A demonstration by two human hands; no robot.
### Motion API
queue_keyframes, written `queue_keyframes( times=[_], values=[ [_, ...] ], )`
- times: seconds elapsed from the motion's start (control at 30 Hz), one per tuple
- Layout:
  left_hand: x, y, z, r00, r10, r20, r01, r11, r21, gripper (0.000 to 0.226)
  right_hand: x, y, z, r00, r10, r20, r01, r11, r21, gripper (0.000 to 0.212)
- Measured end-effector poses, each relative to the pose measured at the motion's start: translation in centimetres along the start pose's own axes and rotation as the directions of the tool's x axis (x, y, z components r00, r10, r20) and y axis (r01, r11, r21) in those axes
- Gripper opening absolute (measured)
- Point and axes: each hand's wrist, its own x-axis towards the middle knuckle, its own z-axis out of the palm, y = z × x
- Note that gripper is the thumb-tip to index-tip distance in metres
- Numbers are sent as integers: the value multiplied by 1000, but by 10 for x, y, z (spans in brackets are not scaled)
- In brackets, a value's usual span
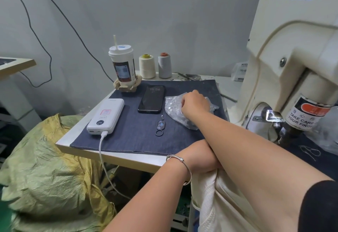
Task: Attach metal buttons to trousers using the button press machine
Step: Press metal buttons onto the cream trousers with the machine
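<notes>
Right hand (194, 103): reaching across, fingers curled down into the clear plastic bag of metal buttons (173, 108) on the denim mat (131, 136).
Left hand (199, 158): mostly hidden under the right forearm; grip cannot be told; rests at the cream trousers (215, 204) by the tabletop (117, 156) edge.
Button press machine (292, 58): cream body, at right, well apart from the bag.
On the mat: phone (151, 99), white power bank (106, 115), key ring (159, 126).
Behind: cup with straw (122, 63), two thread cones (155, 65).
</notes>
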Motion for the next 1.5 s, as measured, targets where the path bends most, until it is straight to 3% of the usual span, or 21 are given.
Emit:
queue_keyframes(
  times=[0.13,0.37,0.5,0.57,0.63,0.73,0.83,0.93,1.03,1.1,1.2,1.27,1.33,1.4,1.5],
  values=[
    [1,-2,0,999,29,-29,-27,998,53,27,0,0,-1,999,-33,18,33,999,-16,30],
    [-1,0,1,999,31,7,-31,1000,-2,32,0,-2,2,1000,-30,-11,29,999,-45,29],
    [1,2,2,1000,1,-12,-1,1000,9,30,-2,0,1,998,-32,-57,30,999,-42,25],
    [2,0,2,999,-39,-27,40,999,36,17,-5,2,-2,994,-44,-95,40,998,-37,22],
    [3,-4,1,996,-70,-46,73,995,61,23,-8,4,-6,988,-68,-140,65,998,-28,20],
    [0,-3,3,986,-153,-73,152,988,-13,10,-17,9,-17,971,-84,-226,105,991,83,15],
    [-3,2,6,977,-187,-97,188,982,-3,35,-39,13,-33,944,-92,-318,179,950,257,8],
    [-7,12,9,975,-195,-109,202,977,63,44,-77,11,-50,958,9,-287,163,805,570,6],
    [-12,17,9,955,-251,-156,260,965,44,37,-132,18,-67,996,70,-59,20,467,884,14],
    [-15,21,13,953,-268,-143,279,958,60,32,-171,36,-77,993,47,105,-114,300,947,16],
    [-15,21,17,965,-223,-140,238,966,98,9,-222,76,-91,966,-44,254,-242,183,953,14],
    [-16,23,17,962,-240,-131,250,967,59,15,-245,106,-99,964,-53,261,-244,219,945,16],
    [-15,21,16,948,-275,-159,283,959,28,17,-260,135,-105,974,13,226,-214,379,901,14],
    [-15,20,16,942,-289,-173,300,953,37,16,-263,161,-110,983,132,127,-178,524,833,12],
    [-15,18,18,934,-304,-186,314,949,27,24,-253,187,-110,975,222,-17,-122,595,795,14]
  ],
)
